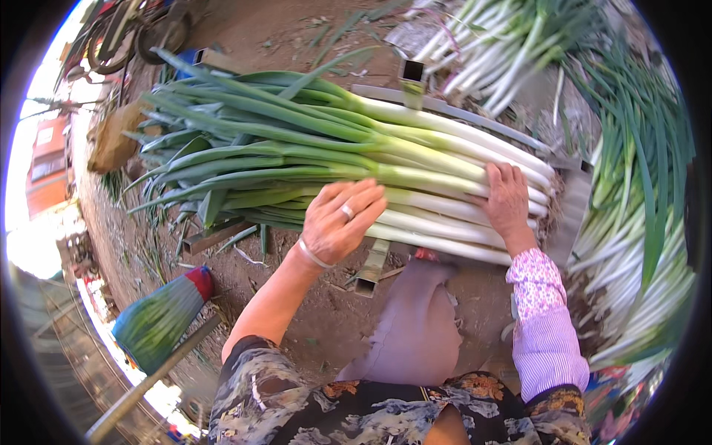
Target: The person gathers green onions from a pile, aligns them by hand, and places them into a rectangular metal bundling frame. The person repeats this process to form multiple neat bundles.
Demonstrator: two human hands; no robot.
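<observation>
A thick layer of large green onions (328,144) lies across a metal frame before me, green leaves to the left and white stalks to the right. My left hand (342,219), with a ring and a bracelet, is over the near stalks, about where green turns to white. Its palm faces down, and nothing shows in its fingers. Nearer the root ends (553,194), my right hand (505,200) lies on the white stalks, thumb and fingers around the upper side of one or more. The undersides of both hands are hidden.
Square metal tubes (413,75) rise at the frame's far side, and another tube (367,283) juts towards me. More green onions lie in piles at the far right (512,50) and right (634,222). A bundle in blue and red wrapping (164,317) is at left.
</observation>
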